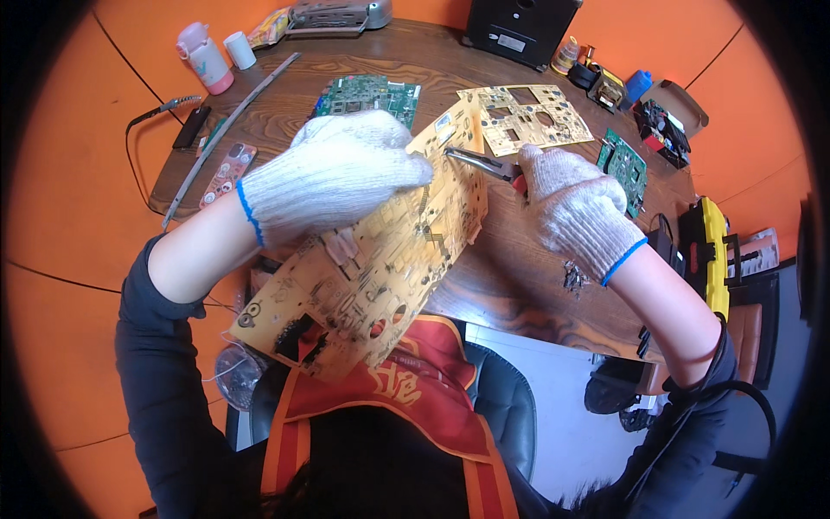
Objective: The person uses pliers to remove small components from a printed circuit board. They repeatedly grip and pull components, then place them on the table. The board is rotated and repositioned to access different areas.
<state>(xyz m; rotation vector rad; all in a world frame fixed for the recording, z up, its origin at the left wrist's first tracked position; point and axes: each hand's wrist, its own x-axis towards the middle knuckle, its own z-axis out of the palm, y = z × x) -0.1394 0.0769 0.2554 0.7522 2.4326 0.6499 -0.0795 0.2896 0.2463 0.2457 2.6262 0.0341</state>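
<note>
Near the centre of the head view, the left hand (341, 173), in a white knit glove with a blue cuff, is curled over the upper edge of a large yellow circuit board (380, 268), its fingers pressed together and gripping the board, which is held tilted above the person's lap and the near edge of the dark wooden table (519, 285). At about three o'clock from it, the right hand (575, 208), gloved the same way, is closed around the red handles of a pair of needle-nose pliers (484, 163); the metal tips point toward nine o'clock and meet the top edge of the yellow board just beside the left fingertips. Whether the tips pinch a component cannot be told. At twelve o'clock on the table lies a second yellow circuit board (527, 117), flat, with round cut-outs. A green circuit board (367, 95) lies at eleven o'clock, and a smaller green board (624, 169) sits at two o'clock beside the right hand. Farther off at ten o'clock stand a pink bottle (206, 59) and a white cup (239, 50), near a long metal strip (229, 121). At three o'clock, off the table edge, is a yellow tool case (713, 251).
</note>
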